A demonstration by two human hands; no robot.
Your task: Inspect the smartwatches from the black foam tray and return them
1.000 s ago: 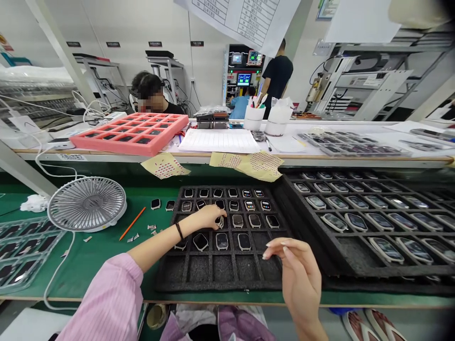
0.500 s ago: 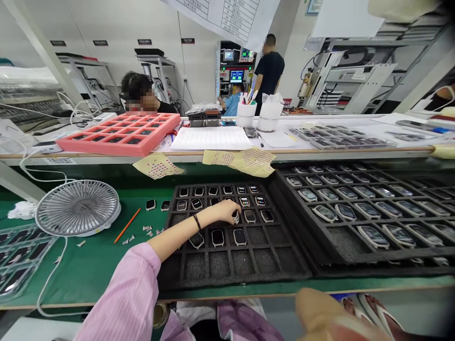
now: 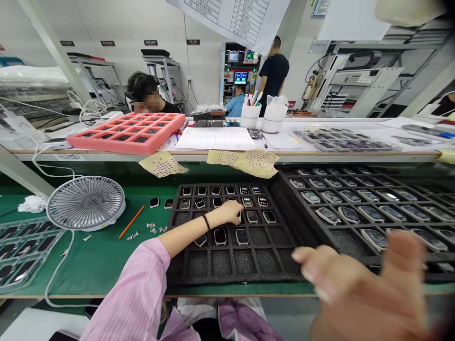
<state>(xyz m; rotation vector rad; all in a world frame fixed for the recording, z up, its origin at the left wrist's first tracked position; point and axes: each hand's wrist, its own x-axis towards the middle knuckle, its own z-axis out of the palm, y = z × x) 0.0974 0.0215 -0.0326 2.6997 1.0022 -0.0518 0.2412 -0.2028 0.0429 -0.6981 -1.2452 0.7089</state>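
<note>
Head view: what's the left hand (image 3: 232, 212) doing?

Its fingers bend down over a watch (image 3: 239, 216) in row 3 of the black foam tray (image 3: 234, 278); I cannot tell whether they pinch it.

And the right hand (image 3: 366, 289)?

Blurred, nearer the camera, spread with the thumb raised.

What lies around?

Another black tray (image 3: 350, 240) with watches (image 3: 349, 214) on the right; on the left, on the green tabletop (image 3: 117, 265), an orange stick (image 3: 131, 222) and a round fan (image 3: 86, 201).

Pale wall (image 3: 121, 21) with four small black signs (image 3: 150, 42) and a plug socket (image 3: 189, 79) | two little stands (image 3: 161, 60) by the wall | tall cabinet (image 3: 231, 70) with bright screens (image 3: 241, 78) | grey metal rack (image 3: 369, 48) on the right | long white shelf (image 3: 320, 158) above a green workbench (image 3: 95, 270) | grey floor (image 3: 291, 317) | bright light
</note>
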